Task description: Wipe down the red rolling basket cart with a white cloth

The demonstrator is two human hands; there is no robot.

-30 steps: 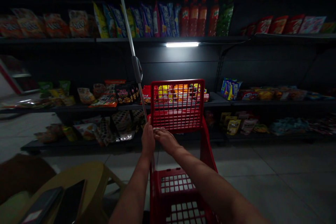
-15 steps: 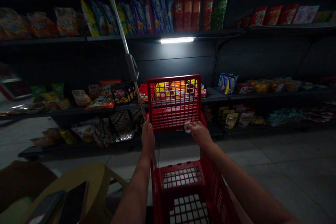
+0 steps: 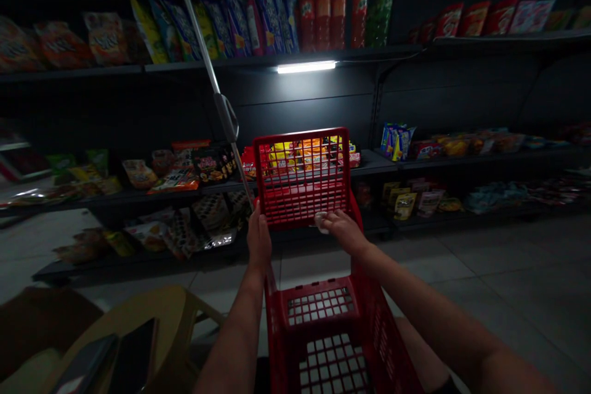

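Note:
A red plastic shopping basket [image 3: 318, 326] with grid walls lies tipped in front of me, its open inside facing me. My left hand [image 3: 259, 239] holds the left side rim, thumb up, its other fingers mostly hidden behind. In my right hand [image 3: 342, 229], the fingers press a small white wad [image 3: 322, 222], perhaps tissue or cloth, against the lower edge of the far grid panel [image 3: 302, 178]. A silver telescopic pole [image 3: 196, 28] with a dark grip rises from the basket's left side, beside my left hand.
Dark shelves [image 3: 364, 163] across the back carry snack bags [image 3: 178, 178] and soda bottles [image 3: 323, 15]. A lit tube lamp [image 3: 306, 67] hangs under the upper shelf. At the lower left, a tan stool [image 3: 170, 314] bears two dark phone-like objects [image 3: 133, 354].
My right hand has slid slightly left along the panel's lower edge with the white wad. My left hand keeps its place on the rim. The view has shifted a little.

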